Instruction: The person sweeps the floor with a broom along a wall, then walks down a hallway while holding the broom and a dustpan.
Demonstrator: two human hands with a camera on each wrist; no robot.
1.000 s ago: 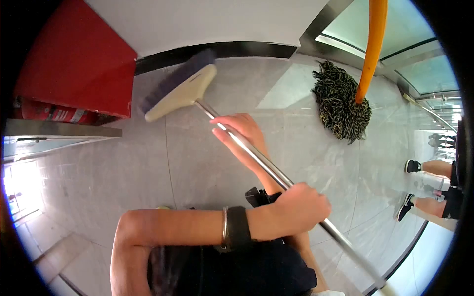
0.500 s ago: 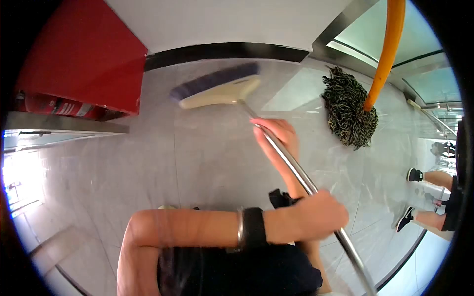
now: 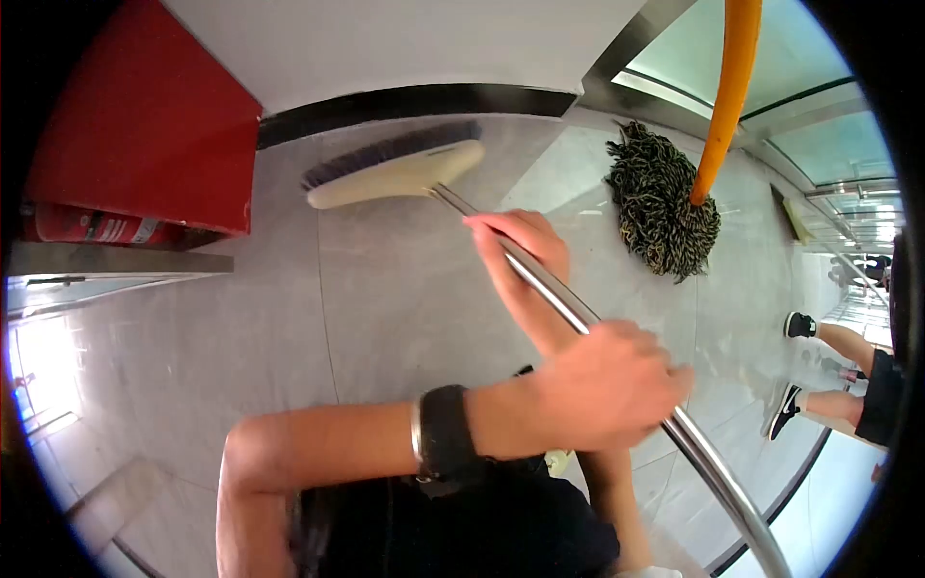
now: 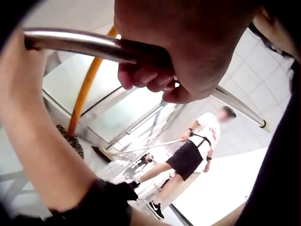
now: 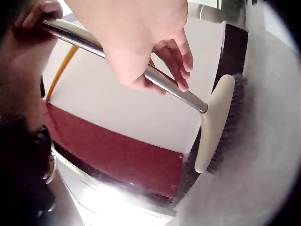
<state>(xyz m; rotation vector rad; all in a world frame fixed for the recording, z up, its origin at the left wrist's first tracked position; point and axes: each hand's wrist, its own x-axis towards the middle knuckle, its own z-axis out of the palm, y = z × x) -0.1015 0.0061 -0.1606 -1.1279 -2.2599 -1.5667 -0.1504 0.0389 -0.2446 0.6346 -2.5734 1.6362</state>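
Both hands hold a broom with a shiny metal handle. Its cream head point(image 3: 405, 177) with dark bristles lies at the floor near the wall's foot in the head view. My left hand point(image 3: 617, 385), crossing over from the left, grips the handle higher up; the left wrist view shows the fingers of this hand point(image 4: 188, 52) curled round it. Closer to the broom head, my right hand point(image 3: 528, 252) holds the lower handle. In the right wrist view, the right hand's point(image 5: 136, 42) fingers wrap loosely around the tube, just above the cream head.
A stringy dark mop point(image 3: 665, 207) with an orange handle point(image 3: 729, 87) stands to the right. On the left is a red box point(image 3: 145, 125) with a fire extinguisher point(image 3: 101, 227) below. Black skirting point(image 3: 414, 103) edges the wall. Another person point(image 4: 200, 136) stands at right, holding a broom.
The broom head has swung right, away from the red box, and turned from steeply slanted to nearly parallel with the wall. Both hands have shifted right along with it, keeping their grip.
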